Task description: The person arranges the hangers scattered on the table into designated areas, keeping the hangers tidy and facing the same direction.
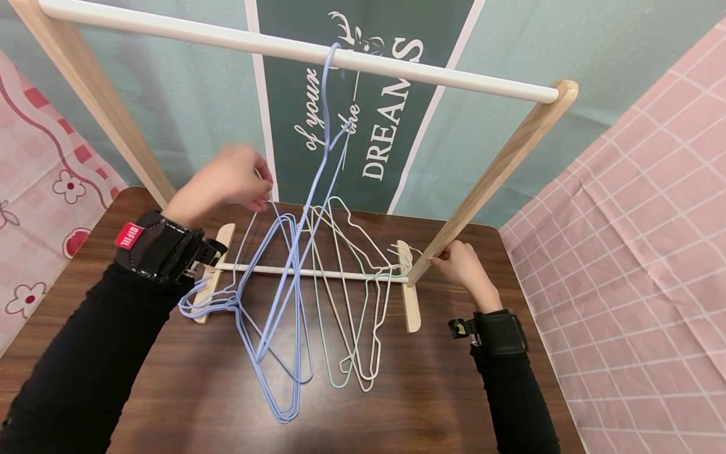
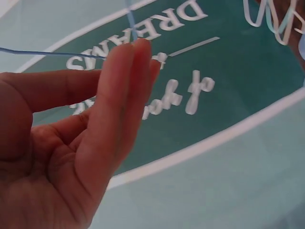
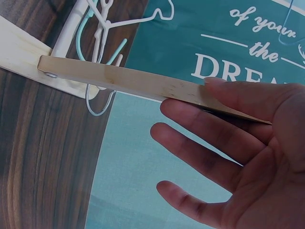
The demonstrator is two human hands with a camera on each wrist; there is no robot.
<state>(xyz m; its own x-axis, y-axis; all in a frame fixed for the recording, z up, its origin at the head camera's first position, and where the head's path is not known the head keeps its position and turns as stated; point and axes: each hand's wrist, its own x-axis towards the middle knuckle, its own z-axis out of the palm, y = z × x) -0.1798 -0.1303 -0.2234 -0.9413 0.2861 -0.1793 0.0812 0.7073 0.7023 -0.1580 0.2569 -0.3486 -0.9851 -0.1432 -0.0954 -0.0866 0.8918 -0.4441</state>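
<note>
One blue hanger point(image 1: 326, 104) hangs by its hook from the white top rod of a wooden clothes rack point(image 1: 454, 79). To its left my left hand point(image 1: 235, 180) is raised, blurred, fingers together and fairly straight. In the left wrist view this hand point(image 2: 100, 105) hides part of the blue wire behind it; the wire appears free of the fingers. A pale wire from the pile below passes near the fingertips; contact is unclear. My right hand point(image 1: 465, 271) pinches the rack's right post point(image 3: 128, 80) low down, thumb on one side and index finger on the other.
Several blue hangers point(image 1: 286, 413) lie over the rack's lower rod point(image 1: 278, 270) at left. White and mint hangers point(image 1: 370, 379) lie at its right, by the right foot point(image 1: 411, 309). A green cloth point(image 1: 295, 183) with lettering stands behind the brown table point(image 1: 442, 391).
</note>
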